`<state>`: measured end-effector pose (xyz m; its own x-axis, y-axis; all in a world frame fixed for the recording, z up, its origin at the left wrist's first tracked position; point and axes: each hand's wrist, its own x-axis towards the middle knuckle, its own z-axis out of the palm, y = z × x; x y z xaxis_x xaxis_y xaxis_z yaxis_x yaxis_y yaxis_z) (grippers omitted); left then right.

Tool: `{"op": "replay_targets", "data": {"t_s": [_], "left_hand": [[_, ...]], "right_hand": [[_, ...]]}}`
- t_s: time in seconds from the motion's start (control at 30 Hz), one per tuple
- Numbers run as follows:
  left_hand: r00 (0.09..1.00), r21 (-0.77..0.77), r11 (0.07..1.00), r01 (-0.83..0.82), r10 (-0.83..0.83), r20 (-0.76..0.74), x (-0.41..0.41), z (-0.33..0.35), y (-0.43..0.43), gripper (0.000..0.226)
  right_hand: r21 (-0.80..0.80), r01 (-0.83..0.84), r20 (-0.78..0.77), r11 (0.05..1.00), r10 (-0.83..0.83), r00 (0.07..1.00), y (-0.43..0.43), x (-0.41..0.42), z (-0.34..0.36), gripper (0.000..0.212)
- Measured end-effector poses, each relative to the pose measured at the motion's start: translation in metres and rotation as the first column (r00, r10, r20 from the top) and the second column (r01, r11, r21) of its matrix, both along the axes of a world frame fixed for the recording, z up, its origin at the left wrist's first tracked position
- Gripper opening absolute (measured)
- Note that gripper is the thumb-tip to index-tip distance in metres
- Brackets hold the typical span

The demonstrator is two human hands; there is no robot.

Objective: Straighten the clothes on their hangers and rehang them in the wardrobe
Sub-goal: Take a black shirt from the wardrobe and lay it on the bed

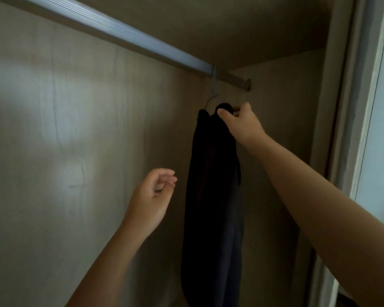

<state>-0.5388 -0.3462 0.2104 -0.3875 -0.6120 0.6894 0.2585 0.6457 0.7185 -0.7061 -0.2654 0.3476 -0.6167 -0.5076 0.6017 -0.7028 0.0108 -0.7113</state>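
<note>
A dark garment (213,196) hangs on a thin pale-blue hanger (213,89), whose hook sits on the metal wardrobe rail (111,29) near its right end. My right hand (242,122) pinches the garment's top at the hanger's near shoulder. My left hand (153,200) hovers in the air left of the garment, fingers loosely curled, holding nothing. The hanger's lower part is hidden under the cloth.
The wardrobe's pale back panel (75,129) fills the left. Its right side wall (297,96) stands close behind the garment. A sliding door frame (364,107) runs down the right edge.
</note>
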Motion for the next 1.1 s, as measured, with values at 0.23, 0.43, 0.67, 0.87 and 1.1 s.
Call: {"op": "replay_targets", "data": {"t_s": [0.23, 0.43, 0.67, 0.87, 1.1], "left_hand": [[1.0, 0.087, 0.996, -0.019, 0.019, -0.003, 0.003, -0.002, -0.028, 0.023], [0.998, 0.113, 0.992, -0.055, 0.052, 0.022, 0.012, -0.01, -0.035, 0.017], [0.99, 0.07, 0.992, -0.108, 0.101, 0.096, 0.021, -0.005, -0.035, 0.021], [0.99, 0.053, 0.99, -0.133, 0.131, 0.043, 0.028, 0.001, -0.032, 0.013], [0.957, -0.091, 0.954, -0.284, 0.289, 0.038, 0.044, -0.005, -0.012, 0.024]], "right_hand": [[0.356, 0.073, 0.015, 0.932, -0.083, 0.996, -0.031, -0.018, 0.042, 0.013], [0.314, 0.255, -0.131, 0.915, -0.224, 0.966, -0.046, -0.047, 0.021, 0.016], [-0.012, 0.071, 0.166, 0.997, -0.068, 0.984, -0.058, -0.06, 0.019, 0.032], [-0.074, 0.058, 0.021, 0.996, -0.056, 0.998, -0.06, -0.052, 0.018, 0.023], [-0.097, 0.084, -0.288, 0.992, -0.109, 0.951, -0.042, -0.028, 0.008, 0.022]]}}
